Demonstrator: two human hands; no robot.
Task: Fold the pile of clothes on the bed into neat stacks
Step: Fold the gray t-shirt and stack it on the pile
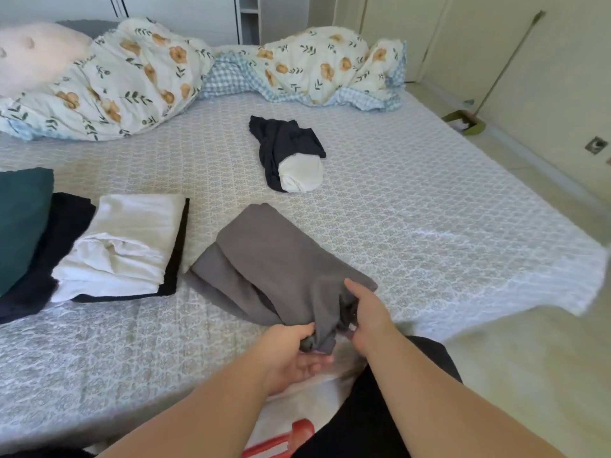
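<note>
Grey garment [281,262]: partly folded, lying on the bed [413,206] near its front edge, its near end bunched and lifted between both hands. Left hand [294,352]: thumb and fingers pinching the bunched end from the left. Right hand [367,312]: fingers curled into the same end from the right, thumb lying on top of the cloth; hands just beside each other.

Folded white garment [129,246]: on a folded black one [173,269], just left of the grey garment, not touching it. Dark navy fabric [43,259] and teal fabric [23,216]: farther left, overlapping. Unfolded dark clothing with white piece [287,153]: mid-bed, well apart from the hands. Flowered quilt [132,77]: heaped along the far side. Broom [502,74]: leaning on the wall at right.
</note>
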